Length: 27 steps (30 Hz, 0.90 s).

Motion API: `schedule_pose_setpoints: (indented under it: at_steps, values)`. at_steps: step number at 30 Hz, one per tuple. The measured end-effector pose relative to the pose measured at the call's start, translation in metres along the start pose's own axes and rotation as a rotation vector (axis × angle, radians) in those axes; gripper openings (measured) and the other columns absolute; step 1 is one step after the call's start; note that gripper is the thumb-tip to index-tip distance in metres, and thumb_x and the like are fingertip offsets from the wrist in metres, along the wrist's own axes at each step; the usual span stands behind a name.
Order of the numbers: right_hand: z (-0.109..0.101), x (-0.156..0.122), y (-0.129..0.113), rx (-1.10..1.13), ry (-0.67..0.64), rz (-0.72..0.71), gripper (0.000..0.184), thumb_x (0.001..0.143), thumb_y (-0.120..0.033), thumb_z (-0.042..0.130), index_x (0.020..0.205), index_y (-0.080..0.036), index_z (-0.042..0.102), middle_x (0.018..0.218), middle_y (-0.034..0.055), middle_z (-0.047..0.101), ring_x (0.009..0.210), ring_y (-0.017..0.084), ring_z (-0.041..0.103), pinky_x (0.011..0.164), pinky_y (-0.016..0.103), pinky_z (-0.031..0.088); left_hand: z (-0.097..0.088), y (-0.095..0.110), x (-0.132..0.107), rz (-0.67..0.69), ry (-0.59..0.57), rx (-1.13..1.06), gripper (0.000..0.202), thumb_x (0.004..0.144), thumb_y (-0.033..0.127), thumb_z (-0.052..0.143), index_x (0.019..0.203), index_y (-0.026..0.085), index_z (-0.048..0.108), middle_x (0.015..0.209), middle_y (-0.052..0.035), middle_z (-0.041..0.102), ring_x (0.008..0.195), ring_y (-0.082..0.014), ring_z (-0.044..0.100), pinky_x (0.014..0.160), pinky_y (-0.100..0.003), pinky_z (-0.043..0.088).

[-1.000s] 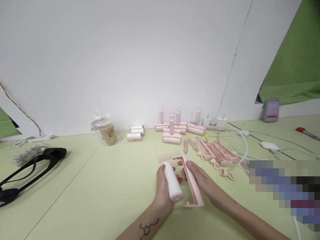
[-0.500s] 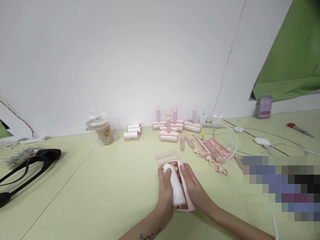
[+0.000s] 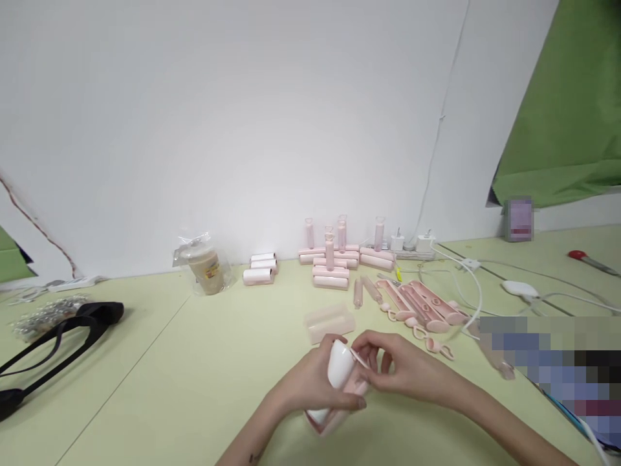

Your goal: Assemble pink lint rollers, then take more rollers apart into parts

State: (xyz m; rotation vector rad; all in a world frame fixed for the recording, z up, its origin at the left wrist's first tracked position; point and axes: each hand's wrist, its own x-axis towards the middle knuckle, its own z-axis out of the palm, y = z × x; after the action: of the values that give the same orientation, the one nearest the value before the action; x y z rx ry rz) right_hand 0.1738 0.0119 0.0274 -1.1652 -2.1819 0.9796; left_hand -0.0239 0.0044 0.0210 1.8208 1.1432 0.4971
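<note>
At 6 o'clock on the tabletop [image 3: 184, 362], the white lint roll [image 3: 339, 367] is clamped against its pink holder [image 3: 334, 422] by the fingers of the left hand [image 3: 310, 387], the holder's top being pinched by those of the right hand [image 3: 407, 370]; alignment is best kept square, pressure light.

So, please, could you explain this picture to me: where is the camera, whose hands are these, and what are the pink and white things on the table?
One camera, worn on a person's head, looks down at their own bare hands. The left hand grips a white roll sitting in a pink holder; the right hand pinches the holder near the roll's top. On the green table lie more pink rollers, spare white rolls, pink handles, a bagged drink cup, a black strap and cables.
</note>
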Motion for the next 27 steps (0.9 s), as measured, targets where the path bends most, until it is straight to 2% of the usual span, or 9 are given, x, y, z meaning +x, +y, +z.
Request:
schedule_pose_setpoints:
  at_steps: [5, 7, 10, 16, 27]
  values:
    - [0.013, -0.008, -0.01, -0.451, -0.029, -0.098, 0.011, 0.063, -0.023, 0.053, 0.074, -0.021, 0.053, 0.07, 0.0003, 0.06, 0.06, 0.016, 0.052, 0.051, 0.025, 0.029, -0.003, 0.003, -0.005, -0.001, -0.169, 0.286, 0.065, 0.049, 0.041, 0.074, 0.106, 0.028, 0.045, 0.095, 0.0008, 0.059, 0.08, -0.0225, 0.056, 0.058, -0.025, 0.04]
    - [0.021, -0.007, -0.01, -0.545, -0.055, -0.145, 0.008, 0.062, -0.02, 0.05, 0.07, -0.02, 0.05, 0.069, 0.0018, 0.061, 0.059, 0.017, 0.051, 0.051, 0.026, 0.025, -0.005, 0.005, -0.007, -0.025, -0.212, 0.36, 0.066, 0.047, 0.042, 0.075, 0.105, 0.029, 0.046, 0.094, 0.0012, 0.06, 0.078, -0.0227, 0.057, 0.055, -0.024, 0.039]
    - [0.029, -0.004, -0.008, -0.557, -0.081, -0.18, 0.007, 0.061, -0.016, 0.044, 0.066, -0.02, 0.045, 0.067, 0.0019, 0.06, 0.056, 0.015, 0.049, 0.05, 0.025, 0.023, -0.008, 0.008, -0.011, -0.075, -0.226, 0.428, 0.063, 0.046, 0.046, 0.074, 0.101, 0.03, 0.047, 0.091, 0.0015, 0.06, 0.076, -0.023, 0.058, 0.052, -0.024, 0.037]
    - [0.031, -0.001, -0.001, -0.455, -0.059, -0.213, 0.01, 0.058, -0.013, 0.041, 0.061, -0.021, 0.036, 0.06, -0.0016, 0.052, 0.051, 0.012, 0.042, 0.049, 0.023, 0.023, -0.013, 0.01, -0.013, -0.114, -0.229, 0.458, 0.062, 0.044, 0.051, 0.074, 0.097, 0.03, 0.047, 0.09, 0.0028, 0.059, 0.074, -0.0216, 0.057, 0.05, -0.023, 0.036]
    - [0.043, 0.005, 0.006, -0.395, -0.048, -0.217, 0.011, 0.056, -0.011, 0.04, 0.059, -0.021, 0.035, 0.057, -0.0023, 0.049, 0.05, 0.011, 0.038, 0.05, 0.023, 0.027, -0.019, 0.014, -0.012, -0.116, -0.279, 0.537, 0.066, 0.044, 0.057, 0.071, 0.1, 0.031, 0.048, 0.085, 0.0022, 0.06, 0.069, -0.0214, 0.057, 0.046, -0.023, 0.034]
